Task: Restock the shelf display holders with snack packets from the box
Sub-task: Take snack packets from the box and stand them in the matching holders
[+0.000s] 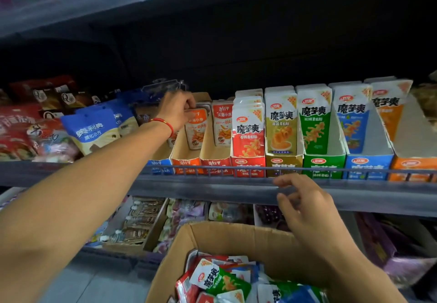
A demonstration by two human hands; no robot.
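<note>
On the dim grey shelf point(212, 188), the left hand point(176, 108) pinches orange packets point(197, 127) in a holder point(186, 158); below the shelf, the right hand point(305, 210) hangs loose and released above the box point(189, 241).

A grey metal shelf point(236, 190) with a low wire rail along its front edge carries a row of upright cardboard display holders standing side by side. From left to right: a blue holder point(160, 164), two orange holders point(186, 164) point(216, 164), a red holder point(248, 164), a yellow holder point(283, 163), a green holder point(322, 164), another blue holder point(369, 164) and an orange holder at the far right point(413, 164). Snack packets stand inside them. At the left end, loose blue-and-cream bags point(94, 130) and red bags point(19, 134) lie directly on the shelf.
</note>
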